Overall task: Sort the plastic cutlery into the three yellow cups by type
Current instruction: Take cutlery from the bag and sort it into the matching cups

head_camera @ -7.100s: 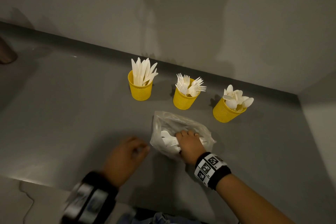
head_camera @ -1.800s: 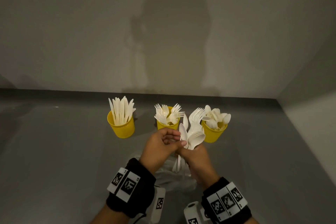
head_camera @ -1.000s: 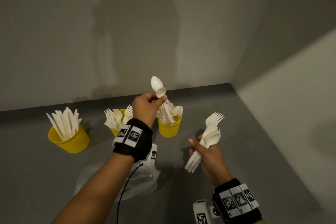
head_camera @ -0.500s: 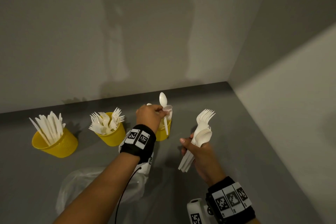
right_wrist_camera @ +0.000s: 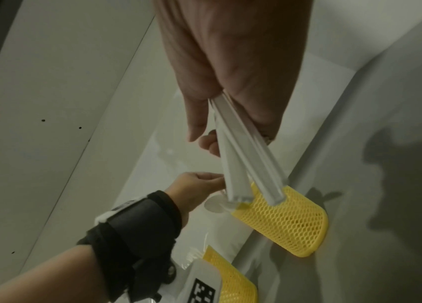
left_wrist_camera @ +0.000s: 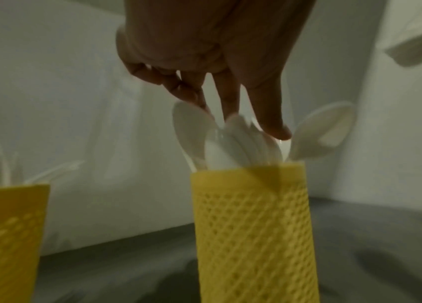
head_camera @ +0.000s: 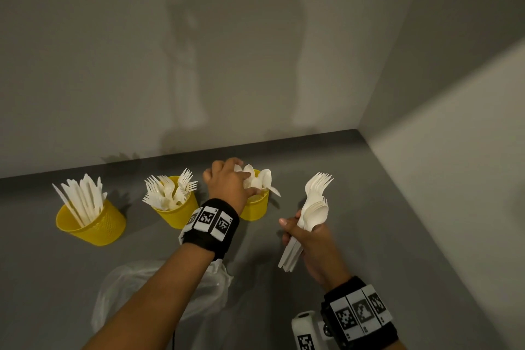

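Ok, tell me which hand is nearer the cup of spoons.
Left. The left hand reaches over the spoon cup, fingers touching the spoons; the right hand holds mixed cutlery off to its right.

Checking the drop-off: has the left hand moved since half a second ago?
Yes. The left hand has come down onto the spoons in the right-hand yellow cup.
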Demonstrator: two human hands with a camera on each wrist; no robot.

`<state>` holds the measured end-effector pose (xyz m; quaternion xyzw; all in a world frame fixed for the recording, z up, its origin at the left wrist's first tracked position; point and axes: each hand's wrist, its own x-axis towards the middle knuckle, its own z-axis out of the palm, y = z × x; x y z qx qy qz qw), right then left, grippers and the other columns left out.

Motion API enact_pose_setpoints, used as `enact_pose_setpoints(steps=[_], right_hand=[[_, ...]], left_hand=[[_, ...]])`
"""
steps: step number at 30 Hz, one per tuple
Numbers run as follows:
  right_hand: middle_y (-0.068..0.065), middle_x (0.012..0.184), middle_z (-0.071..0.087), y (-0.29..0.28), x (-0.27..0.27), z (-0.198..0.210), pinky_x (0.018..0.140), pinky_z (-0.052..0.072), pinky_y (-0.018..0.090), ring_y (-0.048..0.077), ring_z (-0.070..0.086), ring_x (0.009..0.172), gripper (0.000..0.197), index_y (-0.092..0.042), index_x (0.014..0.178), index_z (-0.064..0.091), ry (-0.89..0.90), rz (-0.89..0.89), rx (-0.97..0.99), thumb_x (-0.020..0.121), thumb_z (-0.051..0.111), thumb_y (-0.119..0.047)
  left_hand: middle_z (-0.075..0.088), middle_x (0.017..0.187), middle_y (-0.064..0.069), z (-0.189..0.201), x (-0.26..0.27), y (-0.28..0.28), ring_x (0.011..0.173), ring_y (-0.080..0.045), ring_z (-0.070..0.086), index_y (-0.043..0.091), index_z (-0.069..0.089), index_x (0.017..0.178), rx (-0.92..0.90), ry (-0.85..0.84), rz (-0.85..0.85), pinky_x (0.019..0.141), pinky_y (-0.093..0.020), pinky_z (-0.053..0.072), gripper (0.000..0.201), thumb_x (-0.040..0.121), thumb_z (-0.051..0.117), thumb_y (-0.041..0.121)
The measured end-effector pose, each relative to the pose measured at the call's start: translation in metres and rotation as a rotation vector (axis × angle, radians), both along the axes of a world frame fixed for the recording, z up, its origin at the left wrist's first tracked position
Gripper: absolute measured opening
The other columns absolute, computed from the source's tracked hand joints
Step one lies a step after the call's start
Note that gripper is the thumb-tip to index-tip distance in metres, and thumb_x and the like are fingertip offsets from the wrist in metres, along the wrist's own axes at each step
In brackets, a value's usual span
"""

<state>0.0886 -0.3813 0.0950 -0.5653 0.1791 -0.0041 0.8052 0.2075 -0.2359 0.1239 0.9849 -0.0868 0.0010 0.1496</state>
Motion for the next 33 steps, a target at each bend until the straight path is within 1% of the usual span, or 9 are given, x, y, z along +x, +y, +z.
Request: enact_pose_setpoints(steps=[5,8,11,15,18,20,23,27,33], right_hand=[[0.0,0.049,0.056,0.01,0.003,0.002,0.068,0.045,0.039,0.022,0.05,0.055,0.028,-0.018,0.058,0.055,0.019,-0.027,-0.043,0.069,0.074,-0.001],[0.01,0.054,0.057,0.021,0.007,0.0,0.05,0.048,0.027,0.016,0.053,0.046,0.017,-0.012,0.061,0.055,0.016,0.003,-0.077,0.063,0.071,-0.009],[0.006,0.049,0.062,0.034,0.011,0.003,0.036,0.041,0.012,0.004,0.056,0.037,0.012,-0.002,0.072,0.051,-0.005,0.002,-0.133,0.082,0.057,0.0],[-0.006,0.048,0.06,0.049,0.012,0.01,0.048,0.047,0.011,-0.004,0.059,0.048,0.031,-0.011,0.071,0.048,-0.116,0.05,-0.102,0.088,0.041,0.014],[-0.005,0.065,0.069,0.057,0.012,0.006,0.059,0.052,0.018,0.003,0.067,0.064,0.014,0.004,0.092,0.054,-0.165,0.078,-0.106,0.08,0.059,0.008],[0.012,0.095,0.068,0.056,0.012,0.005,0.072,0.055,0.022,0.012,0.069,0.088,0.058,0.006,0.115,0.048,-0.196,0.11,-0.134,0.064,0.072,-0.002],[0.015,0.119,0.061,0.047,0.004,0.011,0.083,0.053,0.026,0.02,0.061,0.109,0.076,-0.005,0.129,0.041,-0.217,0.243,-0.087,0.06,0.073,0.002],[0.001,0.087,0.066,0.035,-0.004,0.018,0.067,0.053,0.022,0.009,0.066,0.078,0.049,-0.017,0.107,0.052,-0.139,0.31,0.05,0.065,0.073,-0.002],[-0.001,0.062,0.056,0.028,-0.006,0.019,0.049,0.046,0.023,0.009,0.052,0.051,0.009,-0.015,0.092,0.051,-0.081,0.147,0.297,0.084,0.052,-0.012]], left_hand=[[0.055,0.12,0.002,0.018,-0.035,0.007,0.114,-0.022,0.045,0.03,0.064,0.109,-0.315,-0.087,-0.031,0.097,-0.038,0.033,0.044,0.067,0.074,0.043],[0.064,0.09,0.008,0.025,-0.075,-0.001,0.082,0.005,0.054,0.023,0.07,0.087,-0.688,0.087,-0.144,0.077,-0.007,0.041,0.02,0.069,0.077,0.027],[0.065,0.076,0.013,0.02,-0.101,-0.008,0.068,0.009,0.054,0.03,0.069,0.081,-0.819,0.241,-0.147,0.064,-0.004,0.038,0.013,0.071,0.075,0.023],[0.071,0.074,0.01,0.012,-0.109,-0.001,0.072,-0.002,0.061,0.029,0.073,0.083,-0.943,0.219,-0.036,0.071,-0.022,0.048,0.019,0.065,0.069,0.035],[0.073,0.069,0.012,0.016,-0.112,0.007,0.071,-0.003,0.066,0.035,0.071,0.078,-1.061,0.227,0.012,0.069,-0.017,0.052,0.021,0.07,0.076,0.016],[0.072,0.063,0.016,0.021,-0.109,0.012,0.068,0.0,0.067,0.03,0.071,0.077,-1.125,0.26,0.024,0.068,-0.012,0.052,0.025,0.072,0.073,0.005],[0.073,0.064,0.012,0.027,-0.099,0.024,0.068,-0.004,0.069,0.02,0.072,0.078,-1.204,0.351,0.05,0.064,-0.015,0.055,0.017,0.074,0.071,0.003],[0.075,0.072,-0.001,0.035,-0.087,0.032,0.074,-0.016,0.068,0.01,0.073,0.084,-1.253,0.443,0.078,0.074,-0.026,0.057,0.01,0.075,0.07,0.008],[0.072,0.068,0.001,0.053,-0.053,0.039,0.066,-0.011,0.063,0.013,0.072,0.082,-1.385,0.393,0.193,0.066,-0.019,0.057,0.006,0.078,0.068,0.012]])
